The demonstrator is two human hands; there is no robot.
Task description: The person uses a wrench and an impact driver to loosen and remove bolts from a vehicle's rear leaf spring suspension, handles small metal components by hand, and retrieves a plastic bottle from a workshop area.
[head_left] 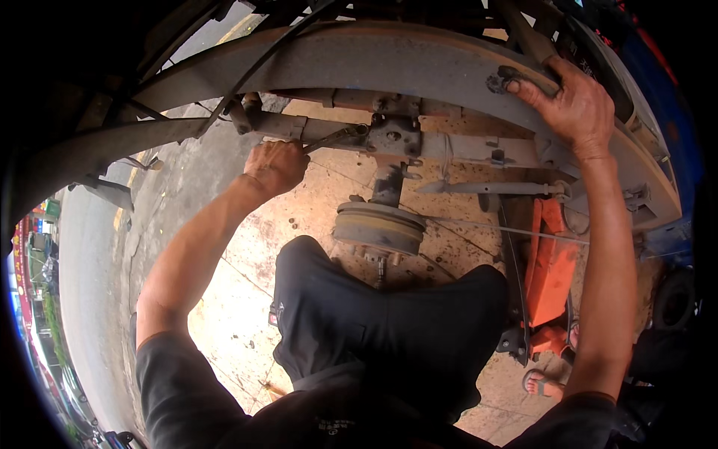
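Observation:
My left hand (277, 166) is closed in a fist around the handle of a wrench (329, 139). The wrench's far end reaches a bolt beside the dark clamp plate (395, 136) on a vehicle's leaf spring (479, 148). Up at the right, my right hand (580, 105) grips the edge of a long grey frame rail (389, 63). Its thumb lies on the near face, beside a black, greasy rubber-looking lump (502, 79); the other fingers are partly hidden behind the rail. Below the clamp plate, a round brake drum (380, 228) stands between my knees.
An orange jack-like stand (550, 262) is to the right of my knees. Beyond it are a sandalled foot (544, 385) and a dark tyre (674, 299). A rod (493, 188) crosses below the spring. Stained tiles (232, 299) cover the ground, with a road (90, 277) at left.

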